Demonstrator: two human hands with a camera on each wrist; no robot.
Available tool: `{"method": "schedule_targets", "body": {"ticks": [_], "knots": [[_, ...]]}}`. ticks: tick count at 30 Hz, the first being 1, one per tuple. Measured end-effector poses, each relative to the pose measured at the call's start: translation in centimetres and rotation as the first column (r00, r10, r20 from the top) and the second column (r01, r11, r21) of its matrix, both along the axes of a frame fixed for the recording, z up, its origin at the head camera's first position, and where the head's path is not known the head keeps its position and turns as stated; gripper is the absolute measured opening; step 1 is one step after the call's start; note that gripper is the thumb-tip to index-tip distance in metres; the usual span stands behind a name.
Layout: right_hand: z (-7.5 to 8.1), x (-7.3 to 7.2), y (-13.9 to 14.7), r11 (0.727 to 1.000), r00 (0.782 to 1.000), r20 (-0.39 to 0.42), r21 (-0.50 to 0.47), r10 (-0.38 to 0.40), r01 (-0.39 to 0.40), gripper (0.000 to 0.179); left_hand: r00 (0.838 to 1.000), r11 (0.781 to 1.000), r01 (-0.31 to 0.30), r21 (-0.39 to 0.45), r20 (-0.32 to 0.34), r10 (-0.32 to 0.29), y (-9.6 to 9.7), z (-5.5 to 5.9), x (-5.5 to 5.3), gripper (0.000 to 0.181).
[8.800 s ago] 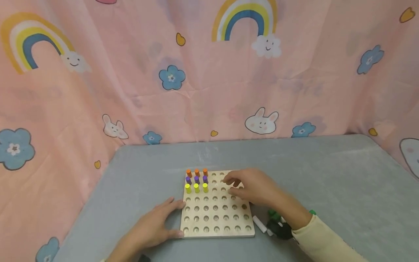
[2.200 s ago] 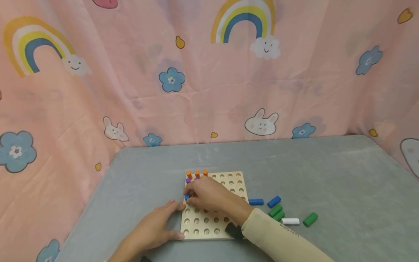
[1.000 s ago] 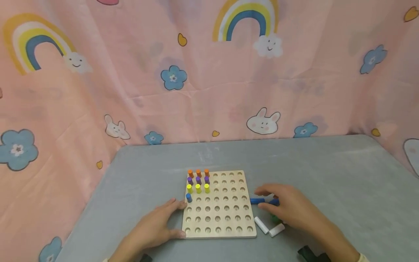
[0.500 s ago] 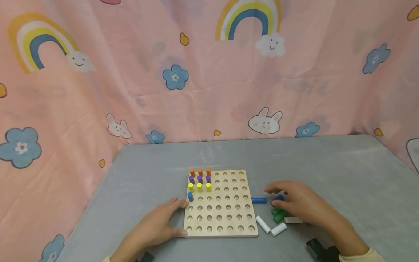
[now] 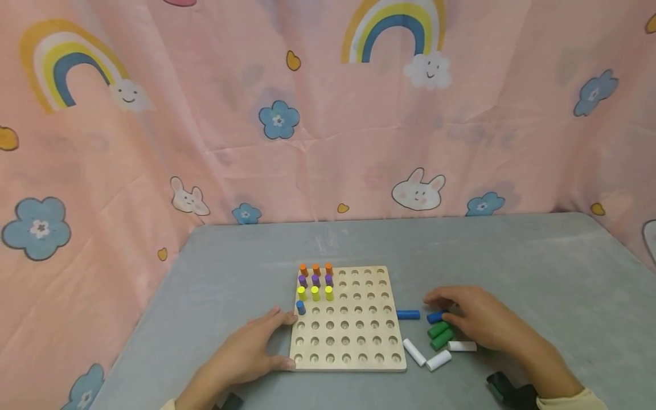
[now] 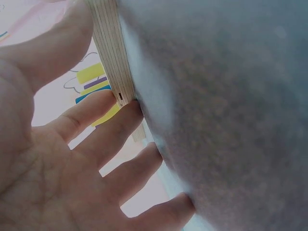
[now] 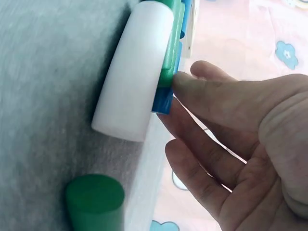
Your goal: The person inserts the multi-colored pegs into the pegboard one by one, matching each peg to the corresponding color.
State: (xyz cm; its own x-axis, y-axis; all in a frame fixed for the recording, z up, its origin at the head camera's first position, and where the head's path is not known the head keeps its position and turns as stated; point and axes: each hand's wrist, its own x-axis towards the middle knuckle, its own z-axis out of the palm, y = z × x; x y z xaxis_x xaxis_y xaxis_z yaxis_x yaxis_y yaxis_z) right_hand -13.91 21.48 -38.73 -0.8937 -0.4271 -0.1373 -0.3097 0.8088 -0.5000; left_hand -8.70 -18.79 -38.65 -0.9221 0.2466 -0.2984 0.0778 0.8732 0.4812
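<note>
Touching the pegboard (image 5: 353, 333), left hand (image 5: 251, 349) spreads; right hand (image 5: 484, 319), fingers parted, hovers beside a blue peg (image 5: 435, 318).

Over on the grey tabletop (image 5: 246, 267) sits a wooden pegboard (image 5: 352, 333); beside it lie 2 blue pegs (image 5: 408, 314), 3 green pegs (image 5: 442, 340) and 3 white pegs (image 5: 414, 352).

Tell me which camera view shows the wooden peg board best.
The head view: it shows the peg board from above, nearly its whole holed top, with the standing pegs. The left wrist view shows just its layered edge; the right wrist view has only a pale sliver near the top, which may be it.
</note>
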Motion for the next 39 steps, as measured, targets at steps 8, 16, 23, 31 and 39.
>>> {"method": "schedule_targets", "body": {"ticks": [8,16,23,31,39], "knots": [[-0.3,-0.2,0.6,1.0,1.0,-0.004,0.005,-0.021,0.021,0.033,1.0,1.0,0.003,0.0,-0.003,-0.003,0.1,0.0,0.0,0.076],[0.0,-0.4,1.0,0.999,1.0,-0.012,0.039,-0.009,0.01,0.034,1.0,1.0,-0.002,-0.003,-0.013,0.002,0.2,0.1,0.2,0.076],[-0.1,-0.2,0.9,0.998,0.999,0.033,0.055,-0.007,0.005,0.037,1.0,1.0,0.009,0.008,-0.01,-0.009,0.1,0.0,0.2,0.075],[-0.2,-0.1,1.1,0.997,0.999,-0.023,0.067,0.036,-0.034,0.033,1.0,1.0,0.0,-0.004,-0.009,0.0,0.1,0.1,0.2,0.075],[-0.4,-0.4,0.5,0.986,0.998,-0.053,0.162,0.04,-0.031,0.03,1.0,1.0,0.003,0.008,-0.008,-0.003,0.1,0.1,0.3,0.074]]}}
